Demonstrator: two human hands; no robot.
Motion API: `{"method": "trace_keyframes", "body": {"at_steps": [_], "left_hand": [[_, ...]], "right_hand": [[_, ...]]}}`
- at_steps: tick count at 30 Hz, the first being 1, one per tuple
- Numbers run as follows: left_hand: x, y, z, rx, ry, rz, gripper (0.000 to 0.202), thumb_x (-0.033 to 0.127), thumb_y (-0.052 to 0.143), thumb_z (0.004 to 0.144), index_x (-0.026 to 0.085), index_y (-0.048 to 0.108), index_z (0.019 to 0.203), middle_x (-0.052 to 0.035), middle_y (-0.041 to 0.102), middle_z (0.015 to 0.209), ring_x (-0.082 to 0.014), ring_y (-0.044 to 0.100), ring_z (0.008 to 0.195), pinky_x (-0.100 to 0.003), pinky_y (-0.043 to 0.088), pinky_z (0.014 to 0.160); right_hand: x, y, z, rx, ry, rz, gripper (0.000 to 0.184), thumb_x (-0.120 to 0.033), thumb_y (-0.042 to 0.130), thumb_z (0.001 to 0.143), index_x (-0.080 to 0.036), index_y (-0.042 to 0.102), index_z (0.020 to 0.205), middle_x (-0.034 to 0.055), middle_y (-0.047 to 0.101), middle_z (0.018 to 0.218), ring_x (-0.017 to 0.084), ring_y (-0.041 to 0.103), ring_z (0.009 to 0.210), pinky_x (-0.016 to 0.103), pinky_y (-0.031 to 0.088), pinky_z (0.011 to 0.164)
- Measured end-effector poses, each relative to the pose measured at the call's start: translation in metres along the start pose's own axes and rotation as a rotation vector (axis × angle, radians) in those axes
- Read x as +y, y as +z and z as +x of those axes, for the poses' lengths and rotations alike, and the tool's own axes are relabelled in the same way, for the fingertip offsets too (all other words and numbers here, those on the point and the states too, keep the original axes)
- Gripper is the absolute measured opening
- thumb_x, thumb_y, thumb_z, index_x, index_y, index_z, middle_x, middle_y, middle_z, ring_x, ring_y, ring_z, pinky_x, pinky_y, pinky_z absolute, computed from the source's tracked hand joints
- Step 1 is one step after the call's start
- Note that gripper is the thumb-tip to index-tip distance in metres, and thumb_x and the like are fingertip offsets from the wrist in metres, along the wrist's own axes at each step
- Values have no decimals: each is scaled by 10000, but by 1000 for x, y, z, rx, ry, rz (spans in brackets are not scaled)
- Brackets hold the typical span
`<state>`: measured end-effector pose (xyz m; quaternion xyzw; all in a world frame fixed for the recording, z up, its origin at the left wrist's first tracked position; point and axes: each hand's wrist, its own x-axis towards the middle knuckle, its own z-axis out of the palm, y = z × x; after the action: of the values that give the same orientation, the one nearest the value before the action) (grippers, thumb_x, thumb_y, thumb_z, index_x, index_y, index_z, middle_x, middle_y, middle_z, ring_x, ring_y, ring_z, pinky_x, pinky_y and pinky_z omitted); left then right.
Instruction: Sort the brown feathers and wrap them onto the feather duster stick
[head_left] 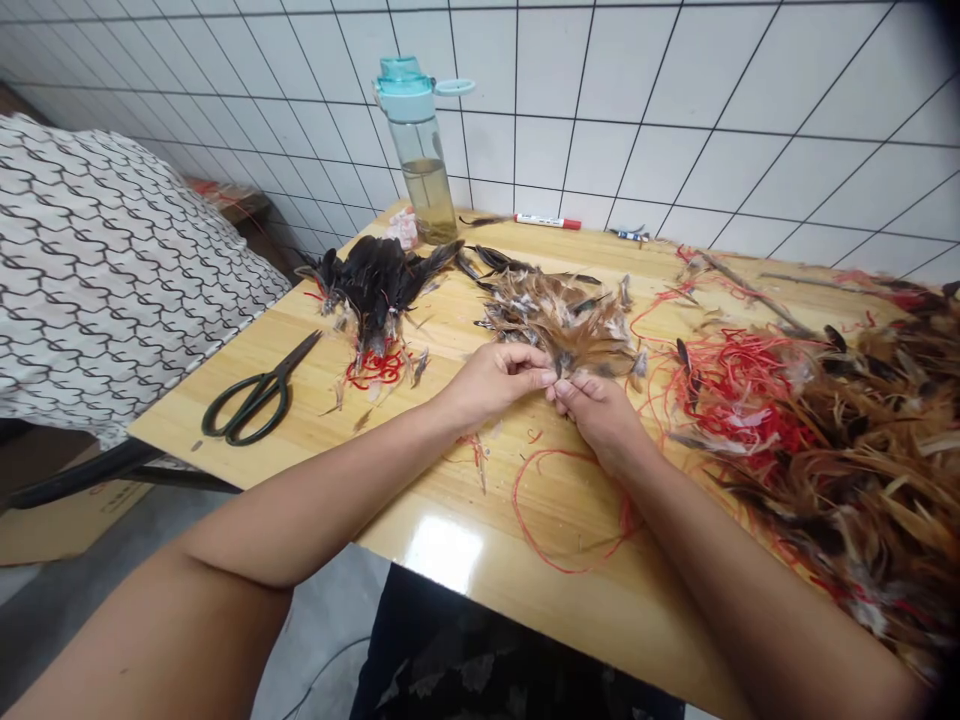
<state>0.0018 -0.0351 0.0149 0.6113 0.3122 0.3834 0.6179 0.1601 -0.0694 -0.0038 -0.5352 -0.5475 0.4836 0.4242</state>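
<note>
Hands, two, bare: left hand (499,385) and right hand (596,410) meet tip to tip, fingers of both pinched shut on a feather tuft (561,362) that points away from them, equally near to each. Brown feather pile (562,315) fans just beyond the fingertips; scissors (259,395) lie well to their left. Marker (547,221) label too small to read.

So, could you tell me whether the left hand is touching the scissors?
Apart. The head view shows bare table between the left hand and the scissors, which lie well off to its side.
</note>
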Motion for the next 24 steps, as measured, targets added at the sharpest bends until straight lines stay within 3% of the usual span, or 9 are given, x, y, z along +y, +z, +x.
{"method": "trace_keyframes", "body": {"at_steps": [7, 18, 24], "left_hand": [[-5, 1, 0, -11, -9, -186, 366, 377, 850, 669, 137, 583, 739, 18, 649, 597, -118, 632, 612, -285, 488, 707], [4, -9, -3, -222, -117, -124, 338, 408, 827, 709, 112, 664, 710, -57, 708, 689, -163, 680, 688, -319, 526, 752], [7, -13, -4, -331, -114, -95, 360, 448, 809, 726, 114, 676, 719, -83, 717, 712, -188, 696, 727, -340, 543, 761]], "right_hand": [[-3, -2, -1, -72, -13, 7, 356, -524, 609, 751, -180, 637, 665, -27, 490, 553, 99, 378, 535, 264, 331, 552], [-7, -9, -5, -271, -48, 7, 436, -602, 622, 753, -175, 648, 671, -15, 521, 591, 102, 428, 569, 254, 338, 564], [-6, -8, -5, -361, -46, 71, 391, -554, 657, 753, -175, 654, 656, -15, 540, 594, 98, 445, 569, 251, 344, 572]]}}
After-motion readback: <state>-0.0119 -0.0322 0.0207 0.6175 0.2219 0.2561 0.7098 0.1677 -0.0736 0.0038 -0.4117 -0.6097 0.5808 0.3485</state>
